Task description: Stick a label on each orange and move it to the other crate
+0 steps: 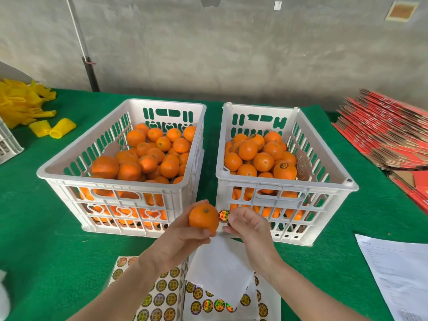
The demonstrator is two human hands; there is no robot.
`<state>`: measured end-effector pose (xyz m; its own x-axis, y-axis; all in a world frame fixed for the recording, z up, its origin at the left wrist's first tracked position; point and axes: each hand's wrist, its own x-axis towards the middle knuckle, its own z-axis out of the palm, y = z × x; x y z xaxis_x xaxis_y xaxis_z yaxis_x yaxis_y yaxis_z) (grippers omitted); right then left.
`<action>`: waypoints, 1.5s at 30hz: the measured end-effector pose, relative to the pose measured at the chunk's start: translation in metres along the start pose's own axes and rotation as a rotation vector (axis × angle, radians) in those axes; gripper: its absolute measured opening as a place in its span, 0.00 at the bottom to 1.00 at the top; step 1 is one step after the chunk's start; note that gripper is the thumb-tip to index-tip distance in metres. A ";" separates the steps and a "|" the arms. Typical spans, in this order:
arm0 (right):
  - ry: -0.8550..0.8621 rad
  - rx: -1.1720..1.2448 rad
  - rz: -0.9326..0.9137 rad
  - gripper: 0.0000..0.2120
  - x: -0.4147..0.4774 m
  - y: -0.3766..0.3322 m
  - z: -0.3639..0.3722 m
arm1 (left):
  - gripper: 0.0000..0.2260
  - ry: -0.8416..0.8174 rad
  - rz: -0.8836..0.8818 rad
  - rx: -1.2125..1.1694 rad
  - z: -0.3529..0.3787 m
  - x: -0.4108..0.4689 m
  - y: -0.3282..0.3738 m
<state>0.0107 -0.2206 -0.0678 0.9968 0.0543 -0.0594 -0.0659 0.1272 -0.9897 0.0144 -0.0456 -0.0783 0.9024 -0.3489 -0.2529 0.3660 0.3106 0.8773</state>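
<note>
My left hand (183, 238) grips an unlabelled orange (203, 218) in front of the crates, and my right hand (249, 225) pinches a label (223, 215) just beside it. The left crate (53, 170) looks full and the right crate (347, 181) holds labelled fruit, so I judge about half is left.

- Your left crate (115, 183) and right crate (287, 183) are white moulded plastic, smooth with a slight sheen.
- The table cover (46, 239) is green felt-like cloth, matt and fuzzy.
- The orange (203, 218) you hold has dimpled, softly shiny peel.
- The label (223, 215) and sticker sheets (166, 295) are glossy and holographic.
- The flattened cartons (382, 135) are red-printed corrugated cardboard.
</note>
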 end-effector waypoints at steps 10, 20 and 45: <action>0.052 -0.031 -0.121 0.08 -0.004 -0.023 0.019 | 0.29 0.118 -0.074 -0.329 0.034 0.005 0.019; 0.003 -0.464 -0.387 0.05 -0.001 -0.018 0.018 | 0.29 0.135 -0.070 -0.188 0.031 0.004 0.019; 0.145 -0.618 -0.736 0.28 0.085 -0.100 0.003 | 0.25 0.349 0.264 0.373 0.086 0.083 0.124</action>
<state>0.1017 -0.2260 0.0268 0.7774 0.0415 0.6276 0.5713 -0.4642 -0.6769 0.1155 -0.1121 0.0446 0.9971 0.0307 -0.0701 0.0703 -0.0074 0.9975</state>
